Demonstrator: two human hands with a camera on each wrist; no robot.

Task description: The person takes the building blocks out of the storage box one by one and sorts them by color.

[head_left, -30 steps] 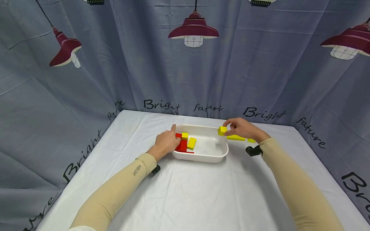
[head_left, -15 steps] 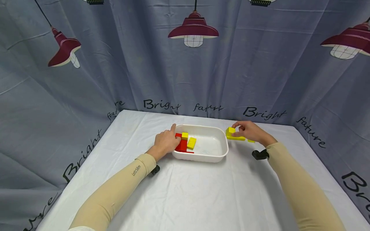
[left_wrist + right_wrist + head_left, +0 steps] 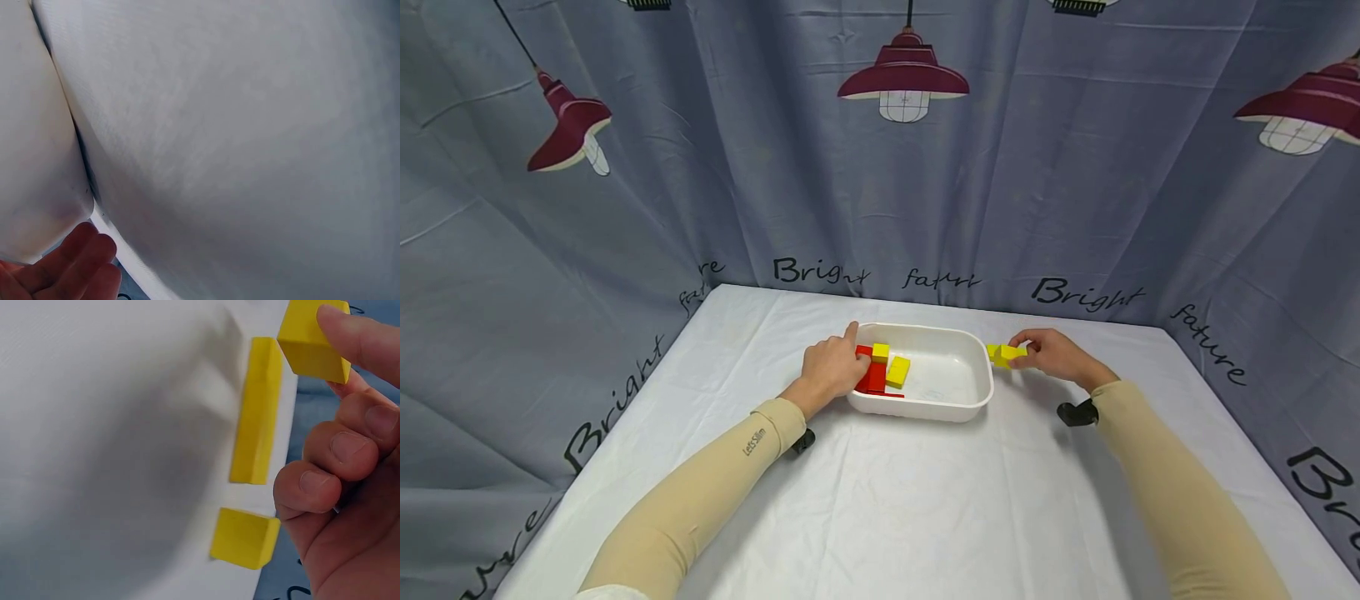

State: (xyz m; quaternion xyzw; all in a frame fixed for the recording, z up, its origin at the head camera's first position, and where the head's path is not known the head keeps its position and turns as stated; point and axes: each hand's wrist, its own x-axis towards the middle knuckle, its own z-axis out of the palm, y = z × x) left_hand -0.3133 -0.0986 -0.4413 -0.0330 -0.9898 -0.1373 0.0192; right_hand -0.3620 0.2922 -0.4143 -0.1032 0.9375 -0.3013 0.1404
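A white plastic tray [image 3: 951,411] sits toward the back of the table. My left hand [image 3: 829,367] holds its left end, thumb inside over the red blocks [image 3: 877,377]; some fingers [image 3: 81,262] show beside the tray's wall in the left wrist view. Just right of the tray, my right hand [image 3: 1051,354] pinches a yellow block [image 3: 306,347] between thumb and index finger. Its other fingers are loosely curled. Below the held block in the right wrist view lie a long yellow block [image 3: 255,419] and a short yellow block [image 3: 244,539].
Inside the tray, two yellow blocks, one small [image 3: 880,352] and one flat [image 3: 897,372], lie beside the red ones. A white cloth [image 3: 910,508] covers the table. Behind it hangs a grey printed curtain [image 3: 775,183].
The right hand has carried its yellow block rightward from above the tray's right rim to the outside, beside the long yellow block, and lower. The left hand stays where it was.
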